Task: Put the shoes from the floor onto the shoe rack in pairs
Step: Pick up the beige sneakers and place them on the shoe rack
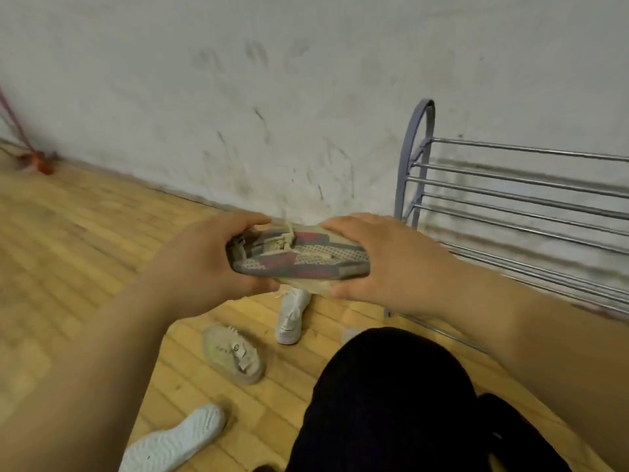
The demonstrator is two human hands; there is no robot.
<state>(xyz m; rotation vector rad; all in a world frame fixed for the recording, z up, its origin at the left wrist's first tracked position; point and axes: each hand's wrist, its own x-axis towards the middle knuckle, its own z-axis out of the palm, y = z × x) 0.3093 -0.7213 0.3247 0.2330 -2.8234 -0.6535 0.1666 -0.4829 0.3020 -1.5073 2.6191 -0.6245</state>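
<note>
A patchwork sneaker [299, 257] in grey, red and beige with pale laces is held in the air in front of me. My left hand [204, 257] grips its heel end and my right hand [384, 257] grips its toe end. The metal shoe rack [517, 199] stands against the wall to the right, and no shoes show on its visible bars. On the wooden floor below lie a beige sneaker [235, 357], a white sneaker [291, 318] partly hidden by my hands, and a white shoe sole-up [177, 441].
A scuffed white wall [272, 97] runs behind. My dark-clothed knee [391, 403] fills the lower right. An orange object with a red stick [41, 163] sits by the wall at far left. Bare wooden floor [68, 250] spreads to the left.
</note>
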